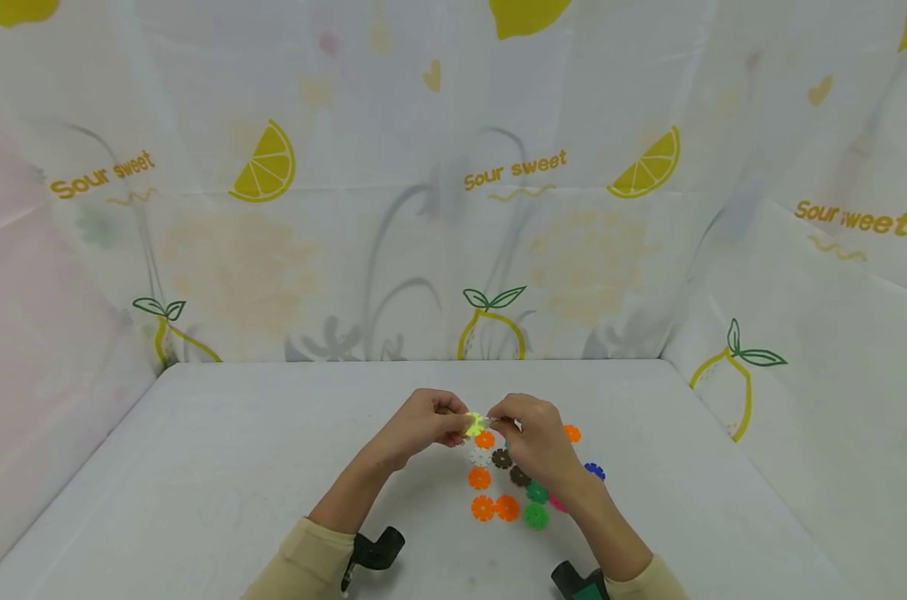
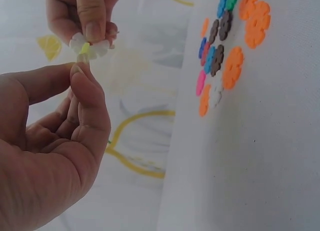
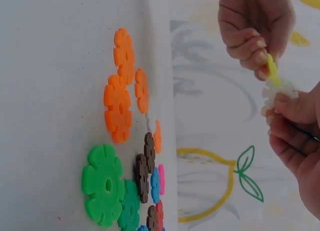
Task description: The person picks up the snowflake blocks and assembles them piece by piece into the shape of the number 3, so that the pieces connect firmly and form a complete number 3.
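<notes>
My left hand (image 1: 427, 423) pinches a yellow notched plastic disc (image 3: 271, 67) between thumb and fingertips. Facing it, my right hand (image 1: 536, 437) has a white flower-shaped notched disc (image 3: 273, 93) between thumb and fingers. Both discs are held up above the table, the yellow one edge-on against the white one's rim, where they meet crosswise. In the left wrist view, fingertips hide most of the yellow piece, while pale lobes of the white one show on both sides of it.
Several similar discs lie on the white table (image 1: 273, 467) below the hands: orange (image 1: 483, 507), green (image 1: 536, 516), brown (image 1: 520, 476), white (image 1: 480, 457) and blue (image 1: 593, 471) among them. My right forearm covers some. A lemon-print curtain (image 1: 393, 250) stands behind the table.
</notes>
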A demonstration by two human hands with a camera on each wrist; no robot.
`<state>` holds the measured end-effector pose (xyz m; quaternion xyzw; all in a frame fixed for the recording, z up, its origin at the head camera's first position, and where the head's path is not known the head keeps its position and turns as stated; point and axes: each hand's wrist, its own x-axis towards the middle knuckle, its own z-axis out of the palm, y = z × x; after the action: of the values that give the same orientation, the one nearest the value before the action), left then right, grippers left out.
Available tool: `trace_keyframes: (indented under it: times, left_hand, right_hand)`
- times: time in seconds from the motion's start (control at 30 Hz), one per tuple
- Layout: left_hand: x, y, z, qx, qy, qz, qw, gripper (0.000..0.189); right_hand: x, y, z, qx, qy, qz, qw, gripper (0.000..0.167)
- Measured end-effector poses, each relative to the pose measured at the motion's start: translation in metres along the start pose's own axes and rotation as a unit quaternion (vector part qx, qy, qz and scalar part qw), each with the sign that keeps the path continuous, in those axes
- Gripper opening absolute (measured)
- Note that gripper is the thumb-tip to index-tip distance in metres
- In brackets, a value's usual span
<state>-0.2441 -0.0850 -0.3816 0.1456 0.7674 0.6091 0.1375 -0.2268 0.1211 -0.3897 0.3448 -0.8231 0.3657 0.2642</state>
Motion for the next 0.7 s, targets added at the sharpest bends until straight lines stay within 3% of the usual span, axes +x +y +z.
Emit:
trace_keyframes:
  times: [0.47, 0.7]
  left_hand:
    - [-0.0033, 0.0032, -0.004, -0.026, 0.0, -0.006, 0.9996, 0.021]
    - [-0.0028, 0.0031, -0.0037, -0.024, -0.006, 0.0, 0.9997, 0.023]
  right_hand:
    - [0.0026, 0.0033, 0.001, 0.034, -0.003, 0.002, 0.9994, 0.011]
    - [0.0011, 0.0026, -0.0041, 0.039, -0.031, 0.06, 0.997, 0.014]
